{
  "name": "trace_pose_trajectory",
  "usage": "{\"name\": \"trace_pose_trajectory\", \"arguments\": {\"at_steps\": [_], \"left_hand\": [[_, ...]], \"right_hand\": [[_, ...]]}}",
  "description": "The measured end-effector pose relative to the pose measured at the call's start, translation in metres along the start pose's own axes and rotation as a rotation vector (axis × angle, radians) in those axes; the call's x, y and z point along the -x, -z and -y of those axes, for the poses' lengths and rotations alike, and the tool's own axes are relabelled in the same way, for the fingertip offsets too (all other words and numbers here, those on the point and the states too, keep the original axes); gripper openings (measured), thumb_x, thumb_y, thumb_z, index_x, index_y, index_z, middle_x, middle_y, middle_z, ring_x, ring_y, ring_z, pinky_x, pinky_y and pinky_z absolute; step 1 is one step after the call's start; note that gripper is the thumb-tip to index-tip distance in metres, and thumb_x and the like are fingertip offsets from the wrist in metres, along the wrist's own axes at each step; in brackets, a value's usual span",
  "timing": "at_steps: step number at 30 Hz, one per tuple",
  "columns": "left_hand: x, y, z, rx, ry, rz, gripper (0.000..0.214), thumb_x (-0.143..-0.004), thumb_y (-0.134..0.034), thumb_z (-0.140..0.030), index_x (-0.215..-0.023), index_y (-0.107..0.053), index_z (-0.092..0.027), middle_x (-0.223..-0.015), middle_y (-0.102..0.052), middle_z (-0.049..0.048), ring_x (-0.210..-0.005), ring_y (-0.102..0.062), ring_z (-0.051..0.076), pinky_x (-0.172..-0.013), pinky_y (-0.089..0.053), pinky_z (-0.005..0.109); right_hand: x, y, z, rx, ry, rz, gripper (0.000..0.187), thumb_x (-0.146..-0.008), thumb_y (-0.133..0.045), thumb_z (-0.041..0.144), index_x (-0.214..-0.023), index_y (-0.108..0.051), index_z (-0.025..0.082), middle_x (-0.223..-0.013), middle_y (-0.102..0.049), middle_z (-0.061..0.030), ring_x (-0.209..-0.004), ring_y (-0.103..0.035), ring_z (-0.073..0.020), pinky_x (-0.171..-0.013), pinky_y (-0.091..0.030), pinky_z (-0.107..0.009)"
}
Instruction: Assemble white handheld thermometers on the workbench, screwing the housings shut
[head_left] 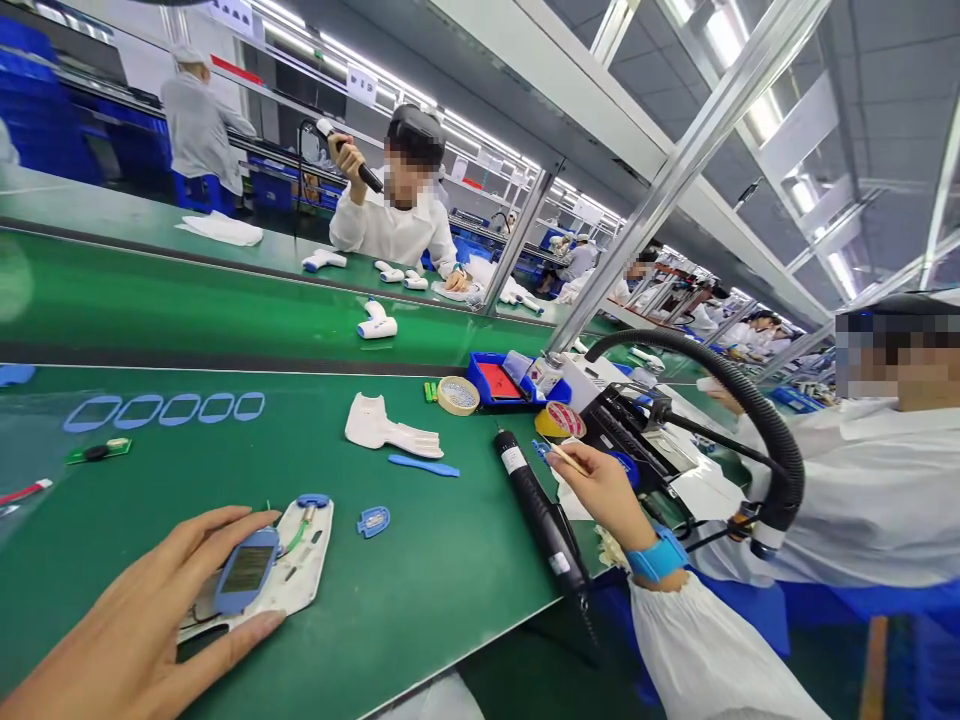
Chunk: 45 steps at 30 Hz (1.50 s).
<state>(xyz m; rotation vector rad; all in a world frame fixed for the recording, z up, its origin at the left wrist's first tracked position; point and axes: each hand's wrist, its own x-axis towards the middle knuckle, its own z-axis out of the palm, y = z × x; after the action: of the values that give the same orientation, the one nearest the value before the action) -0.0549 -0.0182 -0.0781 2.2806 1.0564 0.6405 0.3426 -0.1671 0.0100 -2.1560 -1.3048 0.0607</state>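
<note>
My left hand (161, 600) is wrapped round the edges of a white plastic housing half (304, 570), holding it on the green bench. In that housing sit a blue-framed display (247, 572), a green wire and a blue part at the top end. My right hand (604, 490), with a blue wrist strap, pinches a thin pale wooden stick (568, 459) above the right of the bench. A small blue piece (541, 450) shows at the stick's tip; whether it is attached cannot be told. Between my hands lies a small blue clip-like part (373, 521).
A black electric screwdriver (536, 510) lies left of my right hand. Beyond are a white housing half (390, 427), blue strip (424, 465), tape roll (457, 396) and blue tray (480, 380). Blue rings (180, 409) and a circuit board (99, 451) lie left. Co-workers sit opposite and right.
</note>
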Motion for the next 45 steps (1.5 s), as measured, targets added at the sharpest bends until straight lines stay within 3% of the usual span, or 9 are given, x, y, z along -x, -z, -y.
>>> {"name": "trace_pose_trajectory", "arguments": {"at_steps": [9,13,16,22,26,30,37,42,45], "left_hand": [[0.008,0.008,-0.007,-0.232,0.001,0.04,0.064,-0.076,-0.051,-0.057,-0.134,-0.038,-0.033,-0.099,-0.063,0.0058,-0.088,-0.059,0.03,-0.077,-0.044,0.04],[0.01,0.019,-0.021,-0.141,0.116,0.043,0.063,-0.076,-0.052,-0.057,-0.133,-0.039,-0.032,-0.112,-0.06,0.0047,-0.097,-0.057,0.028,-0.079,-0.043,0.033],[0.007,0.031,-0.033,0.049,0.259,0.047,0.06,-0.078,-0.051,-0.056,-0.131,-0.039,-0.032,-0.114,-0.06,0.0032,-0.093,-0.058,0.024,-0.077,-0.043,0.03],[-0.003,0.043,-0.056,0.814,0.617,0.205,0.055,-0.078,-0.045,-0.063,-0.114,-0.049,-0.021,-0.056,-0.054,-0.0028,-0.05,-0.049,0.015,-0.05,-0.04,0.024],[-0.002,0.034,-0.061,1.216,0.756,0.294,0.044,-0.076,-0.051,-0.059,-0.08,-0.057,-0.016,-0.055,-0.053,-0.0005,-0.043,-0.044,0.011,-0.044,-0.037,0.023],[0.001,0.023,-0.062,1.425,0.787,0.308,0.047,-0.075,-0.051,-0.061,-0.076,-0.06,-0.015,-0.059,-0.054,0.0008,-0.042,-0.044,0.009,-0.041,-0.036,0.022],[0.002,0.017,-0.068,1.465,0.789,0.249,0.046,-0.075,-0.053,-0.058,-0.072,-0.06,-0.013,-0.057,-0.052,0.0005,-0.039,-0.043,0.008,-0.038,-0.035,0.022],[0.0,0.018,-0.068,1.493,0.805,0.219,0.045,-0.081,-0.047,-0.056,-0.074,-0.06,-0.013,-0.057,-0.053,0.0004,-0.039,-0.044,0.009,-0.037,-0.036,0.021],[0.001,0.017,-0.066,1.503,0.793,0.22,0.046,-0.08,-0.049,-0.056,-0.077,-0.061,-0.012,-0.06,-0.055,0.0012,-0.04,-0.044,0.009,-0.038,-0.036,0.021]], "right_hand": [[-0.037,-0.031,0.039,0.151,0.122,0.169,0.02,-0.081,-0.052,0.036,-0.082,-0.067,0.023,-0.067,-0.066,0.0015,-0.063,-0.06,-0.0162,-0.054,-0.038,-0.024],[-0.047,-0.044,0.052,0.286,0.138,0.134,0.015,-0.076,-0.054,0.026,-0.084,-0.067,0.023,-0.073,-0.068,-0.003,-0.068,-0.061,-0.0206,-0.055,-0.035,-0.027],[-0.043,-0.048,0.061,0.308,0.148,0.115,0.02,-0.077,-0.054,0.028,-0.092,-0.066,0.023,-0.079,-0.069,-0.005,-0.069,-0.062,-0.0228,-0.056,-0.037,-0.029],[-0.008,-0.056,0.113,-0.183,0.33,0.316,0.019,-0.083,-0.051,0.035,-0.091,-0.065,0.025,-0.07,-0.065,0.0006,-0.058,-0.056,-0.016,-0.052,-0.04,-0.026],[0.012,-0.069,0.155,-0.281,0.54,0.339,0.018,-0.084,-0.053,0.029,-0.096,-0.065,0.025,-0.07,-0.063,0.0,-0.061,-0.056,-0.0144,-0.057,-0.042,-0.025],[0.016,-0.086,0.176,-0.241,0.659,0.292,0.019,-0.083,-0.051,0.022,-0.096,-0.064,0.024,-0.076,-0.064,-0.0017,-0.065,-0.056,-0.0144,-0.058,-0.04,-0.025],[0.02,-0.103,0.182,-0.361,0.531,0.379,0.014,-0.078,-0.048,0.014,-0.081,-0.06,0.021,-0.072,-0.059,0.0009,-0.063,-0.051,-0.0122,-0.057,-0.038,-0.023],[0.017,-0.104,0.183,-0.61,0.348,0.573,0.014,-0.085,-0.047,0.03,-0.076,-0.051,0.019,-0.062,-0.047,0.0037,-0.054,-0.04,-0.0099,-0.049,-0.034,-0.022],[0.015,-0.104,0.18,-0.616,0.294,0.52,0.015,-0.084,-0.051,0.032,-0.078,-0.055,0.019,-0.067,-0.052,0.0016,-0.058,-0.043,-0.0108,-0.052,-0.036,-0.022]]}}
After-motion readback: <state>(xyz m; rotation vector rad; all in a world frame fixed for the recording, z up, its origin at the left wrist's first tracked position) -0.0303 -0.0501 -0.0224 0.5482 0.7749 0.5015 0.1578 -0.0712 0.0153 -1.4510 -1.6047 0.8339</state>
